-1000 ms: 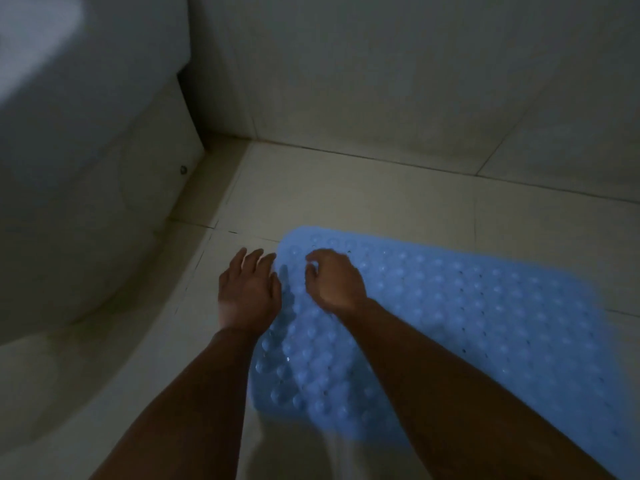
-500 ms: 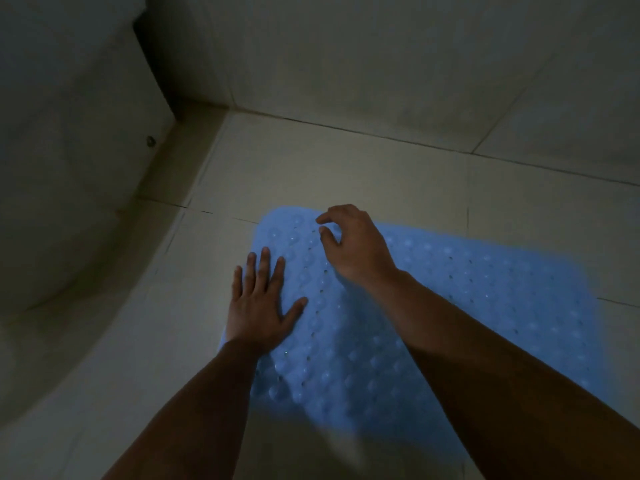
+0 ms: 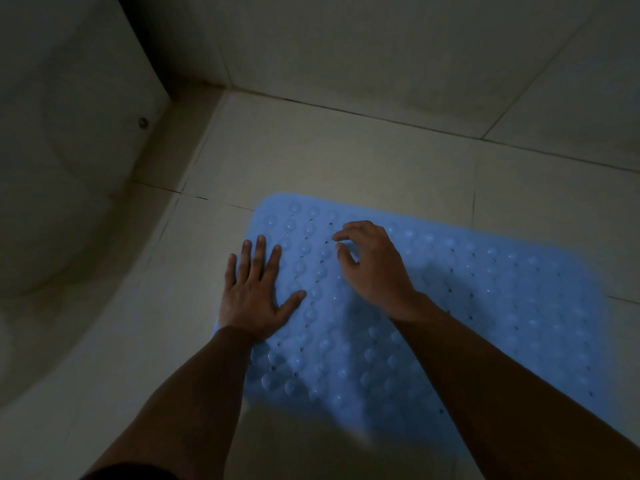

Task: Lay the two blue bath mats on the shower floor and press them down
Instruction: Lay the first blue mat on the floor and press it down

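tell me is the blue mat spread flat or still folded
Spread out. The blue mat lies open on the tiled floor, no fold showing; the left hand presses flat on its edge.

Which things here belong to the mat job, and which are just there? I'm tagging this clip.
Job: blue bath mat, floor, left hand flat on the mat's edge, right hand with curled fingers on it.
Just there: wall, screw.

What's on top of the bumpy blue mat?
Two bare hands rest on the bumpy blue rubber mat: left hand flat on its left edge, right hand with fingers curled. The mat hides the floor tiles beneath.
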{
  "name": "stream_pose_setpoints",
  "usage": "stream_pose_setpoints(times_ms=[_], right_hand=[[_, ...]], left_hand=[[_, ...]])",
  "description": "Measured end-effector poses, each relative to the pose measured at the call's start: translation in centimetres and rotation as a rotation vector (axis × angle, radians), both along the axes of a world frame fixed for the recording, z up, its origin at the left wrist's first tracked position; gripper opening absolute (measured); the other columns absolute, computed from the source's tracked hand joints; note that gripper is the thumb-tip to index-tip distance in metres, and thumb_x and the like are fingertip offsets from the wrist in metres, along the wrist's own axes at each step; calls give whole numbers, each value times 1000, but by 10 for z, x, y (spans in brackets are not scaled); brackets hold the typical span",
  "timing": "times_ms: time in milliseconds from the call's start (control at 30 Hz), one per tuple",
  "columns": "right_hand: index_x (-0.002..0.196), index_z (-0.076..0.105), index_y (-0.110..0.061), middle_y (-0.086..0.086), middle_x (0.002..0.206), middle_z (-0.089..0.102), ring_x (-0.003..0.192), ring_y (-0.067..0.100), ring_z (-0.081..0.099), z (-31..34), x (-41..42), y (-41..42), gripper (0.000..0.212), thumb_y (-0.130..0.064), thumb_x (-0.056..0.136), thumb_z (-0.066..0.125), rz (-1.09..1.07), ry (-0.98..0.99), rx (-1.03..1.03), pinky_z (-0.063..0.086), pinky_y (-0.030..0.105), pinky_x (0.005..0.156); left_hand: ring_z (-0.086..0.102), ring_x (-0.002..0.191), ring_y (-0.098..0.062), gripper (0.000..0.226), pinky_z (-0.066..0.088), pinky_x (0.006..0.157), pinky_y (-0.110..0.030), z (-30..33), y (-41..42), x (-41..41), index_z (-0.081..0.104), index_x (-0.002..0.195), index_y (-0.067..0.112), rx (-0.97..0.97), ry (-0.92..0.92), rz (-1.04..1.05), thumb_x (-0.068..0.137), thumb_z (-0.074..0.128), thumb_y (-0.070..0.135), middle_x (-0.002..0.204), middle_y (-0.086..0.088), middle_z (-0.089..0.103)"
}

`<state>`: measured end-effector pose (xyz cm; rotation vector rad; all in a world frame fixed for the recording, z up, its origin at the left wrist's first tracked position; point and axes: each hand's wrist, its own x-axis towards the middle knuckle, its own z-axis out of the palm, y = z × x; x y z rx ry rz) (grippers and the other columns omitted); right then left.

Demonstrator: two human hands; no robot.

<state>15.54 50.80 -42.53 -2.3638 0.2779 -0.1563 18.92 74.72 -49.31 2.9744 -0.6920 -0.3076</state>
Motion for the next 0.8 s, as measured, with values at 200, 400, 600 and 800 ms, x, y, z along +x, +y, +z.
stream_pose_setpoints(times_ms=[200, 400, 600, 800], right_hand=[[110, 72, -26, -4, 124, 64, 123, 20, 54, 19, -14, -6, 19, -27, 95, 62, -39, 39, 31, 48, 44, 102], [111, 72, -25, -4, 124, 64, 122, 21, 54, 25, -28, 4, 19, -27, 95, 61, -37, 49, 37, 47, 45, 102], [108, 72, -23, -3, 120, 65, 118, 22, 56, 17, -36, 2, 19, -26, 93, 62, -20, 38, 14, 50, 45, 96], [106, 71, -24, -5, 115, 66, 113, 21, 58, -2, -34, -9, 18, -26, 91, 62, -51, 2, -18, 52, 46, 92]], left_hand=[[-14, 159, -24, 101, -4, 128, -57, 29, -1, 12, 8, 165, 34, -27, 138, 16, 84, 13, 94, 174, -1, -7], [-11, 159, -24, 90, 0, 129, -54, 42, 3, -9, 15, 165, 31, -35, 56, -62, 93, 11, 84, 174, -3, 3], [-20, 158, -27, 86, 3, 128, -59, 5, 4, -45, 0, 166, 28, 13, 9, -40, 98, 20, 77, 172, -3, -17], [-11, 160, -27, 82, 8, 127, -60, -2, 1, -48, 7, 166, 27, -20, -68, -29, 99, 27, 70, 174, -4, -8]])
